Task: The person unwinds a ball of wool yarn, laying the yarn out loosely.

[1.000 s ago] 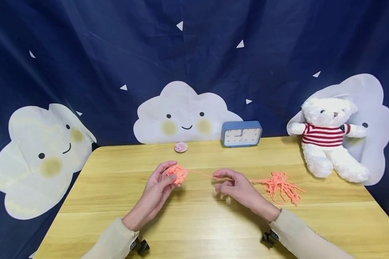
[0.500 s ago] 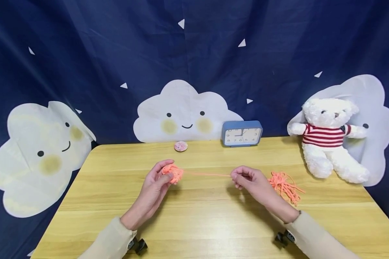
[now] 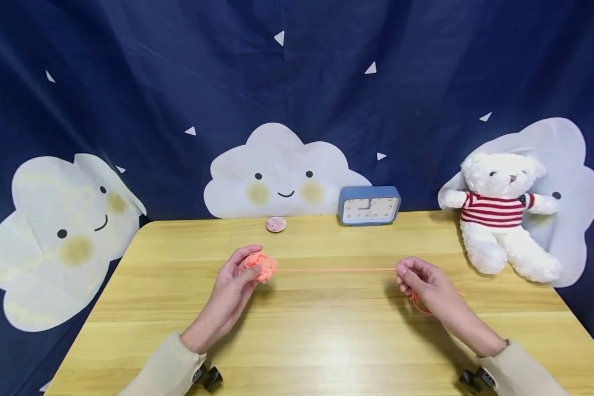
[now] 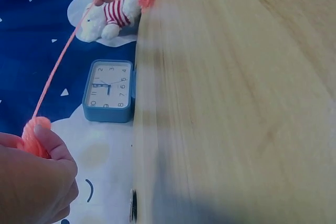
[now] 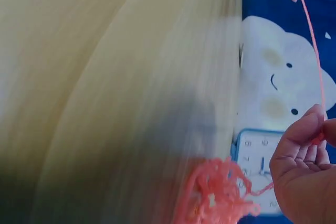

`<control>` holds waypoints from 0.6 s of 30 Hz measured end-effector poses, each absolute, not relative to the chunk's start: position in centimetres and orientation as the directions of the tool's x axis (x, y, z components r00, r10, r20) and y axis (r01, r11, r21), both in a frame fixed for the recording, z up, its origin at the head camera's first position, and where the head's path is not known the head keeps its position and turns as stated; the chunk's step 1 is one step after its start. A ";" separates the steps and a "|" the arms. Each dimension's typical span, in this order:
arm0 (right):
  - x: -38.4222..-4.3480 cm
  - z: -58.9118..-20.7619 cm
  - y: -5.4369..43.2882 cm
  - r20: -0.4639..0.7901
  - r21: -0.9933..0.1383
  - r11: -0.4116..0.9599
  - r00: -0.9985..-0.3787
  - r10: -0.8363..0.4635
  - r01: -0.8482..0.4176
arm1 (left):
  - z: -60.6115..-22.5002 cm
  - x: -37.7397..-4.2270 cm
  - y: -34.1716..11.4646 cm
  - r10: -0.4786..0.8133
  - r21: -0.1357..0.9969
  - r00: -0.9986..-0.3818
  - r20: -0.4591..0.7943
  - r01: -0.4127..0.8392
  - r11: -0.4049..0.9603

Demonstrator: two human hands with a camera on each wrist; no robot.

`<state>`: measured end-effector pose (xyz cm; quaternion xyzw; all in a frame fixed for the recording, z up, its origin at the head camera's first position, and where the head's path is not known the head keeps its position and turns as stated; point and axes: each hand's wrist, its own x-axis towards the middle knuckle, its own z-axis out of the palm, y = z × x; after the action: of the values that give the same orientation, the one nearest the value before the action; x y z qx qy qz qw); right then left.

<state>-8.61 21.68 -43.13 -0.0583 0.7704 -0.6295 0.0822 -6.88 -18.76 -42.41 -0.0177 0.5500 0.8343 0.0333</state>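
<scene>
An orange ball of yarn [image 3: 263,268] is held in my left hand [image 3: 231,289], the thumb pressing on its near side. From it a single strand [image 3: 334,270] stretches straight and level across to my right hand [image 3: 433,289], whose thumb and fingers pinch it. Behind that hand lies a loose orange yarn heap [image 5: 215,192], mostly hidden by the hand in the head view. In the right wrist view the strand's tail trails from under the hand to this heap. Both hands are above the table.
A blue clock [image 3: 369,205] stands at the table's back edge. Left of it lies a small round pink disc [image 3: 276,224]. A white teddy bear [image 3: 497,220] in a striped shirt sits at the right end. The wooden table [image 3: 317,341] meets a dark blue curtain [image 3: 326,82].
My right hand has moved right, closing its fingers on the strand and drawing it out longer and tighter. The left hand, with the ball, has shifted slightly left.
</scene>
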 end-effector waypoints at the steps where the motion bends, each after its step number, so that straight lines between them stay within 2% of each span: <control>1: -8.6 -43.1 22.0 -0.048 -0.980 0.198 -0.981 -0.188 0.009 | -42.4 -6.9 -18.8 0.037 0.918 -0.997 -0.067 -0.076 -0.390; 12: -8.6 -42.7 23.4 0.014 -0.987 0.158 -0.986 -0.165 -0.040 | -42.7 -6.7 -19.0 0.088 0.913 -0.995 -0.039 -0.071 -0.401; 18: -8.7 -42.2 23.0 -0.008 -0.987 0.163 -0.990 -0.142 -0.015 | -42.8 -6.8 -19.1 0.104 0.908 -0.993 -0.063 -0.100 -0.406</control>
<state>-8.68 23.02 -42.17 -0.0517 0.7609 -0.6449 0.0494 -6.78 -19.11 -42.75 0.0015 0.5414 0.8385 0.0609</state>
